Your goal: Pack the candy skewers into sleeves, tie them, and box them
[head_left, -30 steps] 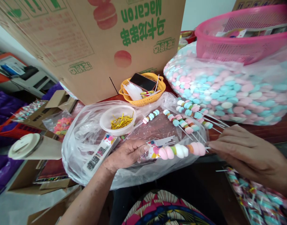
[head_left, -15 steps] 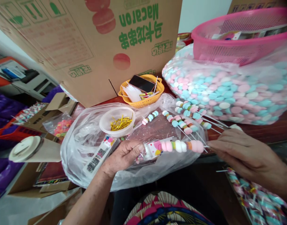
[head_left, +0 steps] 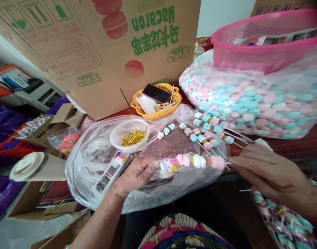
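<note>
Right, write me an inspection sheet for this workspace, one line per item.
Surface: dark red table, mostly covered by a clear plastic sheet.
Job's things: candy skewer going into a printed sleeve; more skewers lie behind it.
Clutter: bowl of gold twist ties, yellow basket holding a phone, big candy bag, pink basket.
Grippers: left hand pinches the sleeve; right hand holds the skewer's stick.
Cables: nothing seen.
Surroundings: Macaron carton, boxes at left.
</note>
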`<state>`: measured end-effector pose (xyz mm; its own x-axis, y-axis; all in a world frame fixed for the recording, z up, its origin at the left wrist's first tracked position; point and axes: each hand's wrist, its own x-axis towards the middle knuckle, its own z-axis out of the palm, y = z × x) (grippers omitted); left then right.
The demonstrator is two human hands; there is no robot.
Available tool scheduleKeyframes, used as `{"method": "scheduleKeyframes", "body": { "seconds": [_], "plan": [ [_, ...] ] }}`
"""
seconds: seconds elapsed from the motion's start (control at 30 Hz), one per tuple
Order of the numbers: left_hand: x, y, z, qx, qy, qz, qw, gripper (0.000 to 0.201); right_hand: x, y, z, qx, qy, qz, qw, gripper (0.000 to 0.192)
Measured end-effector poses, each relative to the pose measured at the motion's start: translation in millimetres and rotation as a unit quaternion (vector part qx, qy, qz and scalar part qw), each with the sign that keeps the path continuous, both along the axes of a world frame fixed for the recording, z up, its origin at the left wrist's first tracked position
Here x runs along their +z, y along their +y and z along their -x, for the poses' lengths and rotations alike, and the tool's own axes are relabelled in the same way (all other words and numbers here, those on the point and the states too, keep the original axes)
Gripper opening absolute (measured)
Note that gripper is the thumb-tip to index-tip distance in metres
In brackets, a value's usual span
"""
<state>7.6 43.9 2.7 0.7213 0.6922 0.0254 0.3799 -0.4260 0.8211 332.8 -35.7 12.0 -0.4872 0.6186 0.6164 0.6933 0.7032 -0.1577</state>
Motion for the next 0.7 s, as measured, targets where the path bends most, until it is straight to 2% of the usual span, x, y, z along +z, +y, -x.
{"method": "scheduleKeyframes", "body": {
  "seconds": [0.07,0.17,0.27,0.47,0.63,0.7],
  "plan": [
    [0.4,0,-1,-0.013,0.034,-0.065,0.997,0.04,-2.2,1,-1,0.009,-0.006,0.004,1.0,0.021],
    [-0.3,0,-3,-0.021,0.095,-0.184,0.978,0.036,-6.9,2,-4,0.035,-0.004,0.047,0.998,0.021],
    [-3.6,1,-5,-0.034,0.135,-0.239,0.961,0.037,-10.4,1,-9,0.047,0.023,0.089,0.995,0.023],
    [-10.3,0,-8,-0.06,0.115,-0.221,0.967,0.039,-18.6,-2,-7,0.029,0.055,0.094,0.994,0.022],
    [-5.2,-2,-11,-0.046,0.079,-0.098,0.991,0.036,-26.6,-4,-1,-0.003,0.08,0.108,0.991,0.015],
    [-4.1,-1,-10,-0.036,0.049,-0.071,0.996,0.033,-28.0,-5,-1,-0.007,0.097,0.123,0.988,0.017]
  ]
}}
